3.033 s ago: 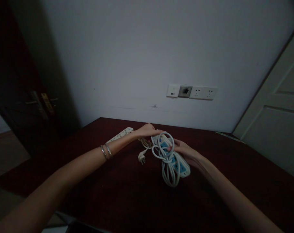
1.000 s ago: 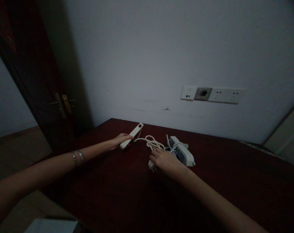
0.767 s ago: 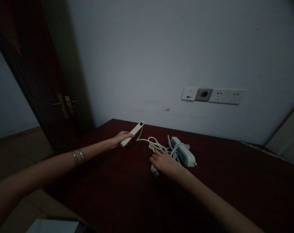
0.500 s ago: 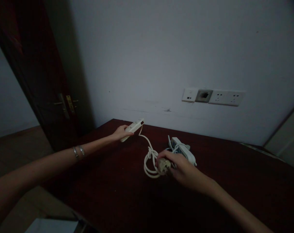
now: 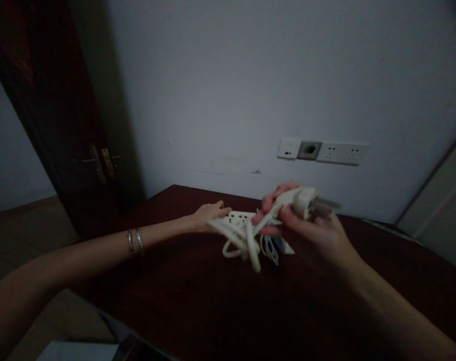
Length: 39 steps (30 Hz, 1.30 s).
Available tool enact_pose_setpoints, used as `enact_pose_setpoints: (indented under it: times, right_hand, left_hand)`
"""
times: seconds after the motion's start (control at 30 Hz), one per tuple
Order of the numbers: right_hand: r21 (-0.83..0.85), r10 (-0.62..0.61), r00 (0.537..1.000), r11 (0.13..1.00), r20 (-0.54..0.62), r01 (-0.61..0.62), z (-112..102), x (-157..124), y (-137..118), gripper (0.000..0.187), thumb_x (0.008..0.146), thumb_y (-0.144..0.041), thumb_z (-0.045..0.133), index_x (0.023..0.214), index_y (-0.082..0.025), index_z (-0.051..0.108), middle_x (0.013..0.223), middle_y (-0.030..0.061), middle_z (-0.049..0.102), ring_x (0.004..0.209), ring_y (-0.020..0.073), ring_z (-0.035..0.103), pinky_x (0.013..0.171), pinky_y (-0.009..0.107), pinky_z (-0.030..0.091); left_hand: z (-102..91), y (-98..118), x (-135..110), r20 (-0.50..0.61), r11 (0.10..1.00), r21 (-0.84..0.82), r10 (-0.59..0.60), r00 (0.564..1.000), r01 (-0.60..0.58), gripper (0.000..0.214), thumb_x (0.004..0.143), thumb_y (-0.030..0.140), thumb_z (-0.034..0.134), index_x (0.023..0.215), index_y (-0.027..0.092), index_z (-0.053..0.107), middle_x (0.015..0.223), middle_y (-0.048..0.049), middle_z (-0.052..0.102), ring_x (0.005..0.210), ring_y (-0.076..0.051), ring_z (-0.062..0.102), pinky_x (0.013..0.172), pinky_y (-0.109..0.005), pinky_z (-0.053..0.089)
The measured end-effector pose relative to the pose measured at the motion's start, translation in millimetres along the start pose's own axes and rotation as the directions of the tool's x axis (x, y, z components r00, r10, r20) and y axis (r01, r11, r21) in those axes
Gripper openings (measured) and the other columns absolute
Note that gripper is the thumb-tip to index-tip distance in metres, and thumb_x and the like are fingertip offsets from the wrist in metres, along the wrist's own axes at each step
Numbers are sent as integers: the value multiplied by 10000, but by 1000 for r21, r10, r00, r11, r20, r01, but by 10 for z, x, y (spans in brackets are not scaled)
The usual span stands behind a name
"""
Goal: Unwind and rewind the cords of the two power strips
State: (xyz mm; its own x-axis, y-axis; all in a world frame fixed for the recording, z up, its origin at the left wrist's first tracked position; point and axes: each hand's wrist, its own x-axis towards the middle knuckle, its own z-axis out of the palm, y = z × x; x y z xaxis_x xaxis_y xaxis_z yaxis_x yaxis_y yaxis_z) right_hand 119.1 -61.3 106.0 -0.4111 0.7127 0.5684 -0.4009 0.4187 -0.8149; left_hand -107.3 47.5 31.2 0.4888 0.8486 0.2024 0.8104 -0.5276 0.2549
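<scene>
Right hand [image 5: 318, 231] grips white plug [image 5: 305, 201], prongs pointing right. Left hand [image 5: 207, 218] holds one end of white power strip [image 5: 240, 217]. Loopy cord [image 5: 252, 246] between hands, above dark red tabletop [image 5: 220, 306].

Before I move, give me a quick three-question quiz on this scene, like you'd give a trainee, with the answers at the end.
1. Multiple choice: what does the right grip hold?
a) a door handle
b) a power plug
c) a wall socket plate

2. True or false: both bracelets are worn on the right arm.

3. Fill in the blank: the left grip is on one end of a white ____.

Key:
1. b
2. False; both bracelets are on the left arm.
3. power strip
</scene>
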Motion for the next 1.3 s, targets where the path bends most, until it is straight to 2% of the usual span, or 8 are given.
enact_pose_setpoints:
  times: [0.1, 0.3, 0.53, 0.67, 0.83, 0.97, 1.1, 1.3]
  right_hand:
    - [-64, -202, 948, 979, -247, 193, -196, 356, -130, 126, 777, -210, 611, 822, -222, 494, 834, -22, 593, 804, 118, 642, 713, 254, 554]
    - [-265, -413, 764, 910, -496, 320, -1051, 838, -18, 131, 757, -191, 611, 775, -200, 482, 838, -21, 597, 796, 117, 628, 761, 326, 548]
    - [-278, -311, 671, 947, -673, 161, -1623, 668, 451, 289, 643, -192, 710, 772, -172, 452, 760, -4, 601, 747, 139, 635, 733, 348, 546]
    - [-278, -286, 640, 953, -713, 116, -1622, 423, 643, 370, 555, -226, 762, 748, -181, 450, 719, -21, 587, 727, 159, 638, 711, 355, 552]
    - [-622, -436, 674, 782, -596, -45, -1363, -4, 574, 300, 630, -335, 715, 766, -200, 483, 732, 11, 617, 716, 186, 630, 715, 372, 532]
    - [-810, -428, 818, 582, -383, -74, -995, -334, 377, 185, 722, -310, 643, 836, -215, 533, 824, 53, 665, 767, 202, 629, 712, 350, 519]
    - [-774, -337, 906, 633, -257, 16, -690, -449, 222, 190, 702, -290, 675, 863, -219, 605, 911, 52, 682, 878, 223, 631, 778, 370, 513]
    - [-606, -199, 920, 794, -336, -50, -506, -272, 126, 206, 635, -339, 718, 755, -181, 659, 726, 34, 696, 674, 197, 651, 630, 330, 545]
  left_hand:
    - [24, 237, -78, 70, 951, 134, 270, 960, -277, 627, 626, 363, 688, 1207, 232, 492, 1106, -86, 518, 911, -247, 533, 792, -340, 417]
    - [-146, 418, -195, 31, 880, 200, 435, 900, -432, 661, 650, 356, 669, 1257, 203, 456, 1103, -114, 519, 931, -255, 527, 792, -354, 424]
    - [-403, 494, -341, -136, 800, -130, 570, 810, -585, 703, 666, 373, 679, 1292, 175, 429, 1138, -130, 514, 1023, -242, 502, 870, -375, 433]
    - [-373, 515, -431, -274, 831, -231, 444, 853, -507, 711, 645, 385, 705, 1264, 161, 437, 1126, -124, 526, 1013, -239, 509, 880, -406, 435]
    - [-326, 417, -410, -350, 843, -485, 57, 935, -233, 844, 708, 364, 651, 1403, 201, 200, 1269, -126, 473, 1073, -239, 505, 940, -393, 402]
    - [-332, 325, -297, -344, 852, -517, -116, 932, -85, 841, 749, 370, 597, 1430, 217, 128, 1223, -119, 514, 1030, -244, 519, 905, -376, 413]
    - [-238, 296, -213, -309, 869, -495, -171, 936, -4, 777, 742, 380, 584, 1398, 219, 198, 1210, -118, 514, 991, -243, 523, 849, -368, 431]
    - [31, 435, -300, -105, 895, -447, -46, 993, -6, 674, 693, 395, 616, 1257, 164, 327, 1138, -134, 533, 927, -223, 544, 794, -339, 440]
